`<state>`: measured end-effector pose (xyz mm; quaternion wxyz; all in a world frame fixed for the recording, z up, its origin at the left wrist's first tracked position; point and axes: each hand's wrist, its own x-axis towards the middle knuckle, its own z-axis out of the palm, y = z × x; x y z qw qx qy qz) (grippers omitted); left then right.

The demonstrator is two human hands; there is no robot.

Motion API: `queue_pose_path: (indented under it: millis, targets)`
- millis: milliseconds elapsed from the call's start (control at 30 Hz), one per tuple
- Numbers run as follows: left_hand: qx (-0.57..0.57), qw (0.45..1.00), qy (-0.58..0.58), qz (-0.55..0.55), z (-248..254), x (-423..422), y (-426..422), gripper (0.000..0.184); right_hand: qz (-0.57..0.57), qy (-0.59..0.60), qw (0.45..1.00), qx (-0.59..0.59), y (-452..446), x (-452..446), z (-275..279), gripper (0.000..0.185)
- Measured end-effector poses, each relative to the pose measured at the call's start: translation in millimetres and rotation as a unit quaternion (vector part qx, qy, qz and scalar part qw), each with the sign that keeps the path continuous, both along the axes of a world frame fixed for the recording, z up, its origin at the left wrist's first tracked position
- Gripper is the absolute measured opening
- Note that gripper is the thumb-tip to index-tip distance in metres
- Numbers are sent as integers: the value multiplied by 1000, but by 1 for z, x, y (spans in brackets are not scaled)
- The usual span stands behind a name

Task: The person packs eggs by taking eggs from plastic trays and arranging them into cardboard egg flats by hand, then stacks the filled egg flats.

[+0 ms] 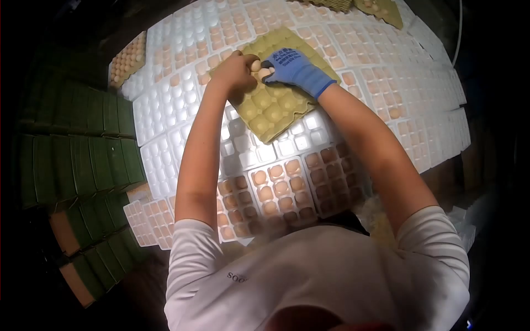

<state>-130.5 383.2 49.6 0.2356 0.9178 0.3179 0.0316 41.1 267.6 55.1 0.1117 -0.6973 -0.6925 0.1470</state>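
Note:
A yellowish pulp egg tray (268, 113) lies tilted over white plastic trays, its near cups bare. Over its middle, my bare left hand (238, 69) is closed, with its fingertips round an egg (255, 65). Close beside it, my right hand (286, 67) wears a blue glove with dark fingertips. Its fingers curl round pale eggs (265, 72); how many is hidden. Both hands nearly touch each other. Below the pulp tray, a white tray (234, 129) shows bare compartments.
White trays filled with eggs (281, 187) stand at the near edge. More plastic trays (165, 110) cover the surface. A pulp tray of eggs (128, 58) is at the far left, another (381, 10) at the back. Green boxes (83, 165) are stacked at left.

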Motion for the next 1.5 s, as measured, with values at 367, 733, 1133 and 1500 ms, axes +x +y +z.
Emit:
queue_pose_path:
  millis: [367,733,1133,1500]
  targets:
    - [18,998,46,29,9,20,3,43,-374,440,800,165,-242,96,-10,41]
    - [-68,927,-242,279,11,17,-67,40,-85,51,975,198,-236,109,-115,44]
    - [-26,974,58,216,-103,145,-325,27,-137,170,959,180,-319,210,-110,43]
    - [113,989,-29,93,-163,222,-279,75,-257,135,949,123,-431,259,-127,36]
